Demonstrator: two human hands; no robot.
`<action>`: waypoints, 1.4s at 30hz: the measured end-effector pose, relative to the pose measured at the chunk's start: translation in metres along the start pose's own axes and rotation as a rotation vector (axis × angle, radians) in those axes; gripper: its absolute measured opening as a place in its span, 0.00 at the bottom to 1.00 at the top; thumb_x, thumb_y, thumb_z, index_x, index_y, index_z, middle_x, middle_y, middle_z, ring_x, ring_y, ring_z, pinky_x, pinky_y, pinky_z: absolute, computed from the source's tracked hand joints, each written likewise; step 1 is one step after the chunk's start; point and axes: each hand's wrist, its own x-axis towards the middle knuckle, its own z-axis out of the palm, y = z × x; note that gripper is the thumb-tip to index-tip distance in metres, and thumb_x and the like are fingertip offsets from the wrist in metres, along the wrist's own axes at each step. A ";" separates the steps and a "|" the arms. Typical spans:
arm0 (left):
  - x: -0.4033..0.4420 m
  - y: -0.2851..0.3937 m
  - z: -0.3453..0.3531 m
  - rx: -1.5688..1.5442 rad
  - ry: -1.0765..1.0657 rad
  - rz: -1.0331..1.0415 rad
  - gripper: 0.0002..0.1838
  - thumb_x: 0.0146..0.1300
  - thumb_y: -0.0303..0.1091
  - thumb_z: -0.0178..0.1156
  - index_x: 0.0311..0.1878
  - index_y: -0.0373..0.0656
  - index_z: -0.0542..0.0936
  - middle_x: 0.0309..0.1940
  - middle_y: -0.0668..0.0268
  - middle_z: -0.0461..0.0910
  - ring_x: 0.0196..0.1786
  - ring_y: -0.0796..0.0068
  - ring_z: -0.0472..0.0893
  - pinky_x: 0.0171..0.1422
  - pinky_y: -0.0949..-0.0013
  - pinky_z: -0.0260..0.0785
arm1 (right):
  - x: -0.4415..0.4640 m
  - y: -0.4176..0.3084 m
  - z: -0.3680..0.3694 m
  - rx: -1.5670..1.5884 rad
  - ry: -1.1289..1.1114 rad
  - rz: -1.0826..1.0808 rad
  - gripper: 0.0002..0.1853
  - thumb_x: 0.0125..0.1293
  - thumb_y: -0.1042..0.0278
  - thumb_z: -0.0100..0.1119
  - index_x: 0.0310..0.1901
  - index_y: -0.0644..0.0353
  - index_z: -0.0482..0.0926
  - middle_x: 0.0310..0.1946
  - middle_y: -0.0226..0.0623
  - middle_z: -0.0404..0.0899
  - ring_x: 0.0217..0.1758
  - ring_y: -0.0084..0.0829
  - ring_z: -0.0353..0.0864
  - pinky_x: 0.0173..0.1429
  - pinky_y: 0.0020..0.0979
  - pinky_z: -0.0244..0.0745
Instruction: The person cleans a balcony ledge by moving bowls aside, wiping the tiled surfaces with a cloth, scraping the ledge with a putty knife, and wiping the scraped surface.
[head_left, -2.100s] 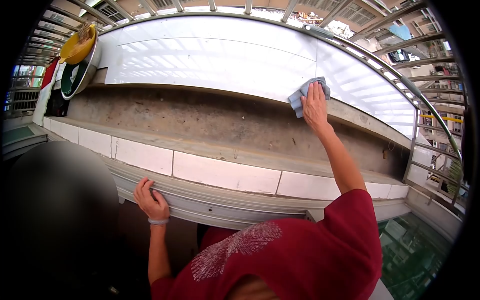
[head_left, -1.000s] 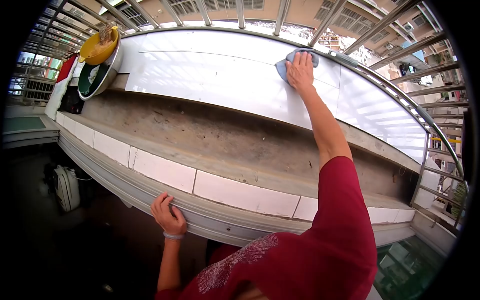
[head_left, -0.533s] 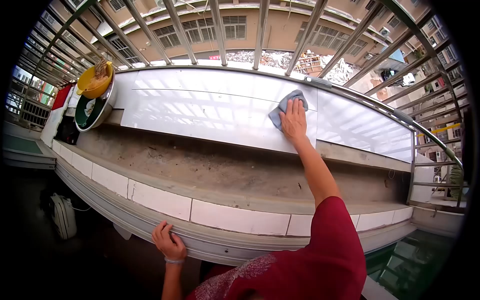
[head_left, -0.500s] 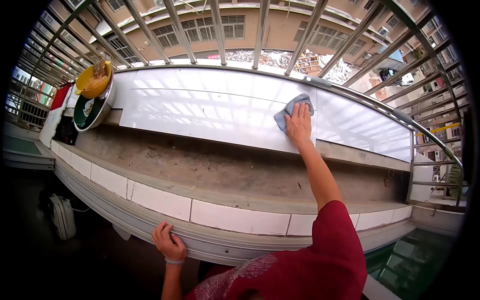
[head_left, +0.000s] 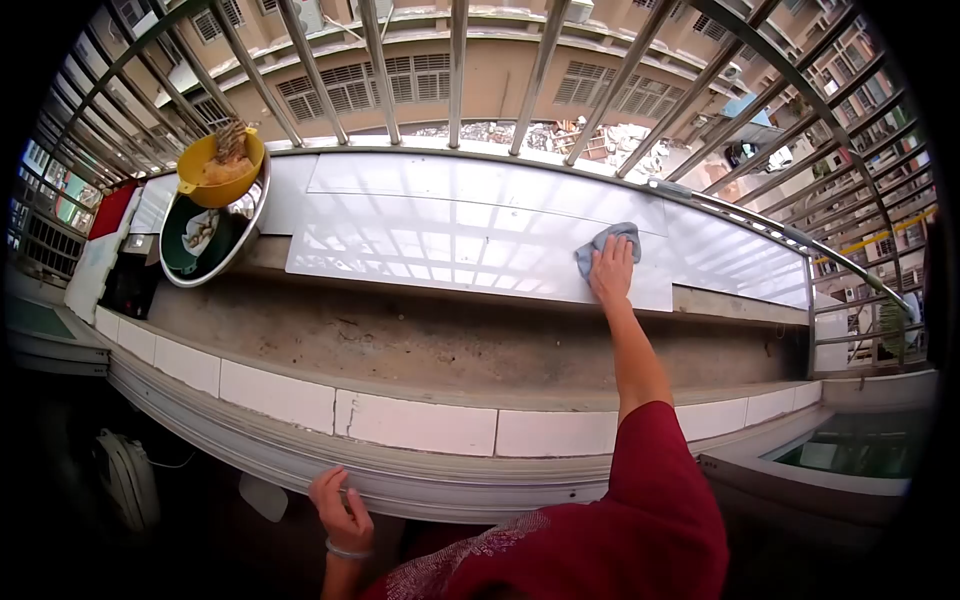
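My right hand [head_left: 612,272] presses a grey-blue cloth [head_left: 592,254] against a glossy white panel [head_left: 430,245], near its right end. The fingers lie flat over the bunched cloth and hide part of it. The panel reflects the railing bars. Low in the view, my left hand [head_left: 343,512] is at the metal window track [head_left: 420,490], with loosely bent fingers and the thumb apart. Nothing shows in it. I cannot tell how firmly it touches the track.
Metal railing bars [head_left: 457,80] rise behind the panel. On the left, a yellow colander [head_left: 222,186] sits on a metal basin [head_left: 262,200] with a green container [head_left: 185,245]. A dusty concrete recess [head_left: 440,345] and white tiles [head_left: 415,422] lie nearer. Another white panel [head_left: 735,255] continues rightward.
My view has shifted, so the panel, basin and tiles appear farther right. The cloth under my right hand has slid slightly left on the panel, away from its right edge.
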 end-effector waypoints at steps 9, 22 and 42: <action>0.032 -0.058 -0.011 0.163 -0.153 0.068 0.22 0.55 0.31 0.52 0.51 0.27 0.67 0.54 0.45 0.65 0.56 0.45 0.64 0.62 0.49 0.52 | -0.003 -0.187 -0.051 0.294 -0.094 -0.388 0.28 0.60 0.59 0.54 0.59 0.66 0.65 0.62 0.54 0.59 0.67 0.50 0.57 0.68 0.45 0.55; 0.033 -0.058 0.001 0.348 -0.212 -0.024 0.27 0.55 0.41 0.51 0.51 0.27 0.66 0.52 0.46 0.66 0.56 0.46 0.63 0.61 0.47 0.51 | 0.025 0.027 -0.020 -0.009 -0.249 0.243 0.30 0.67 0.58 0.44 0.64 0.72 0.56 0.65 0.63 0.52 0.68 0.58 0.51 0.70 0.47 0.47; 0.026 -0.061 -0.003 0.425 -0.276 -0.042 0.25 0.64 0.47 0.44 0.49 0.30 0.69 0.50 0.49 0.67 0.56 0.47 0.64 0.62 0.46 0.52 | 0.048 0.016 -0.024 0.098 -0.276 0.084 0.31 0.68 0.57 0.43 0.65 0.72 0.54 0.66 0.60 0.50 0.70 0.54 0.48 0.71 0.46 0.45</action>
